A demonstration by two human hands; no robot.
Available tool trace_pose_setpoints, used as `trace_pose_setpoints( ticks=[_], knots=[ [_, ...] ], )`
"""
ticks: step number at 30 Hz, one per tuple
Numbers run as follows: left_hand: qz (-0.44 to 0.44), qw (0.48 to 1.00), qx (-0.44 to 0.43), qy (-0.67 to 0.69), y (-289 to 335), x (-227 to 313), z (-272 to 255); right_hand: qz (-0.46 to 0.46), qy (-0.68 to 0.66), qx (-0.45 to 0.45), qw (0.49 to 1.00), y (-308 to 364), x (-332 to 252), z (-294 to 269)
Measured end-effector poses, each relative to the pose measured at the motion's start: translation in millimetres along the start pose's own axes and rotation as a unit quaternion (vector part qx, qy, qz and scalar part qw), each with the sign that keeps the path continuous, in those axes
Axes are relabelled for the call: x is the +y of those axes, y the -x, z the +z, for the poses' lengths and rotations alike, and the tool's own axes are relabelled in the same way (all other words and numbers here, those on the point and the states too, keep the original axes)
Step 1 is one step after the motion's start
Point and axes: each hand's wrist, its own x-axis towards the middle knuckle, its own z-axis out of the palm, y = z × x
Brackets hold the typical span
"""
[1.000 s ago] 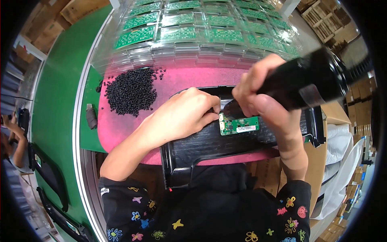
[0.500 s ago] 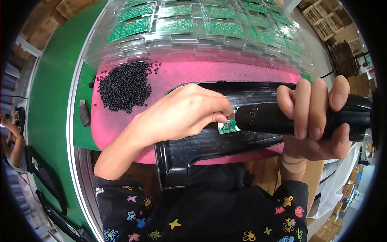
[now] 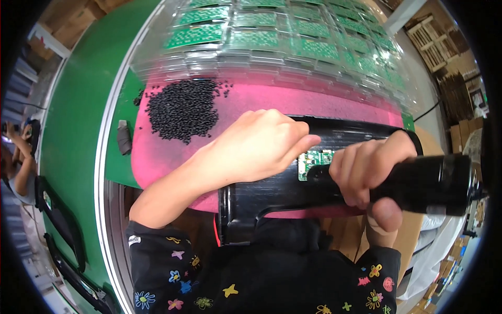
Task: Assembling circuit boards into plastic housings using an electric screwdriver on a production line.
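Holding a black tool (image 3: pixel 418 183), the right hand (image 3: pixel 371 167) has its fingers wrapped tight around it. The left hand (image 3: pixel 256 146) presses curled fingers on a black case (image 3: pixel 272 193), just beside a green board (image 3: pixel 314 159) on that case.

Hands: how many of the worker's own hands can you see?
2. The left hand rests on the black plastic housing; the right hand grips a black power screwdriver beside the small green circuit board.

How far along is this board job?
Done: the board already sits on the black housing. In hand: the left hand steadies it while the right hand presses a black driver to it. Left: trays of boards wait behind.
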Motion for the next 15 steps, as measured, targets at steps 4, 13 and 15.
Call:
trace_pose_setpoints(
  ticks=[4, 13, 15],
  knots=[
    [0.026, 0.999, 0.032, 0.026, 2.6, 0.8, -1.4, 0.027, -0.014, -0.022, 0.999, -3.5, 1.9, 8.2],
    [0.089, 0.996, -0.002, 0.017, 8.3, -7.3, 1.6, 0.026, 0.031, 0.000, 0.999, 3.2, -1.4, 12.9],
    [0.092, 0.996, -0.017, 0.007, 9.0, -3.9, -1.5, 0.019, 0.026, -0.045, 0.998, 4.7, -4.2, 7.2]
  ],
)
